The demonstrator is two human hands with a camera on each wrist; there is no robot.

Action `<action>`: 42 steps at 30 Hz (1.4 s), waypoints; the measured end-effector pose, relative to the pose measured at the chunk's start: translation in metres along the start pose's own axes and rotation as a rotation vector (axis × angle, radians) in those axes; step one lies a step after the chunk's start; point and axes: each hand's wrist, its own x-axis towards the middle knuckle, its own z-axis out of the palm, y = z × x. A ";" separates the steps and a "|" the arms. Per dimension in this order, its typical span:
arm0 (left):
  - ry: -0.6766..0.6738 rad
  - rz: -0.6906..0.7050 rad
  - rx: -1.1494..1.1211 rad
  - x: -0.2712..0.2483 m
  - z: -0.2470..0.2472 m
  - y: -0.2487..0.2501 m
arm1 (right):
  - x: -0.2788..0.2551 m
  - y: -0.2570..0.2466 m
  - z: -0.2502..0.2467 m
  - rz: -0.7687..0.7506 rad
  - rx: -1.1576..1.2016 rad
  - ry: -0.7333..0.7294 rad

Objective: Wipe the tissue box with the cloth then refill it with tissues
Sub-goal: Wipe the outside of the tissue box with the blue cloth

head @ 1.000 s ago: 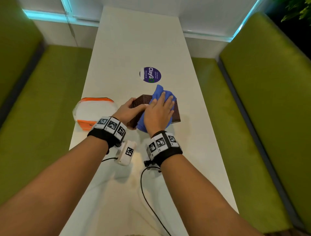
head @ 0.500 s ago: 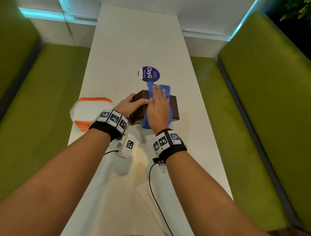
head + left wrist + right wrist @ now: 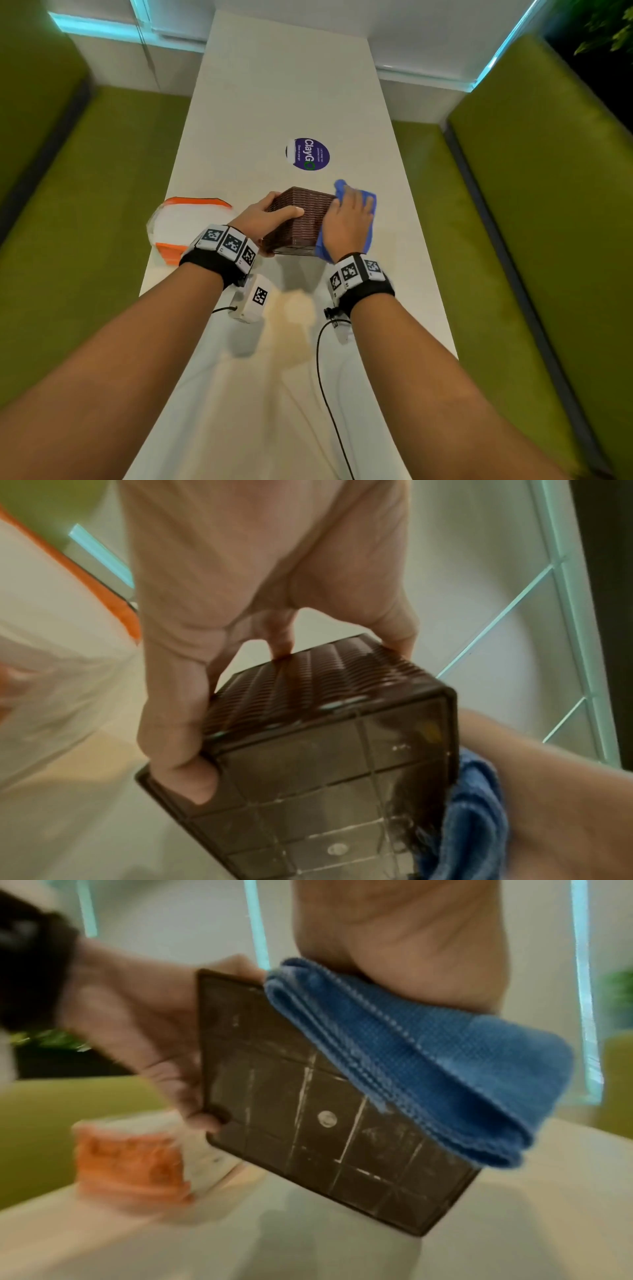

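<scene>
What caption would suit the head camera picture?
Left hand grips a brown woven tissue box while right hand presses a blue cloth against its side.

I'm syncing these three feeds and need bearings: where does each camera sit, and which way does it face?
Head: worn on the head, facing forward and down at the table; both forearms, left hand and right hand show.
Left wrist: looks along the left hand gripping the tissue box.
Right wrist: looks along the right hand pressing the blue cloth to the box.
Shared: both wrist views show the box's gridded underside.
</scene>
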 end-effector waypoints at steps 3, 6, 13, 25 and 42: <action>-0.007 0.012 0.030 0.002 -0.001 0.003 | -0.017 -0.005 0.002 -0.329 0.129 -0.082; -0.035 0.005 0.034 0.002 -0.003 0.003 | -0.017 0.007 0.001 -0.431 0.139 -0.076; -0.065 0.002 0.019 -0.001 -0.010 -0.003 | 0.019 0.035 0.005 0.021 0.209 -0.057; -0.086 -0.012 -0.008 0.002 -0.002 0.000 | -0.021 -0.020 0.007 -0.209 0.076 -0.071; 0.032 0.042 -0.083 0.011 0.010 0.000 | -0.014 0.005 0.004 -0.371 0.102 -0.091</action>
